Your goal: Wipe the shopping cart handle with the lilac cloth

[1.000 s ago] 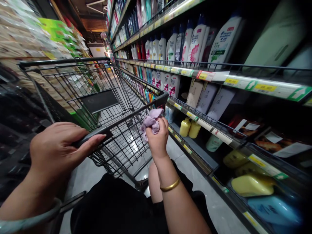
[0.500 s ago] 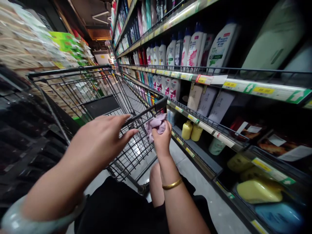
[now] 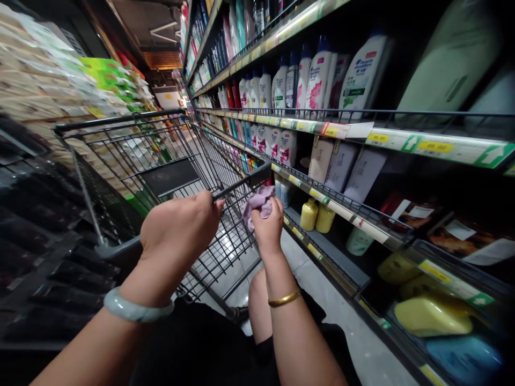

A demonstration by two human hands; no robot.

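My left hand [image 3: 183, 222], with a pale bangle on its wrist, is closed around the near top rim of a black wire shopping cart [image 3: 241, 187]. Its fingers curl over the bar, and most of them are hidden behind the hand. A crumpled light purple cloth [image 3: 257, 205] is bunched in my right hand [image 3: 269, 222], just below the cart's near right corner. The cloth lies close to the wire side; whether it touches the wires I cannot tell. A gold bangle circles the right wrist.
Along the right runs a store shelf [image 3: 341, 209] with shampoo bottles [image 3: 319, 75], boxes [image 3: 322, 159] and yellow bottles [image 3: 309, 214]. Stacked packages [image 3: 44, 80] line the left. Beneath the cart is a tiled floor [image 3: 300, 252]; dark packed goods [image 3: 80, 279] sit at lower left.
My left hand, open above the cart rim before, has closed around the rim. The right hand still holds the cloth in nearly the same place.
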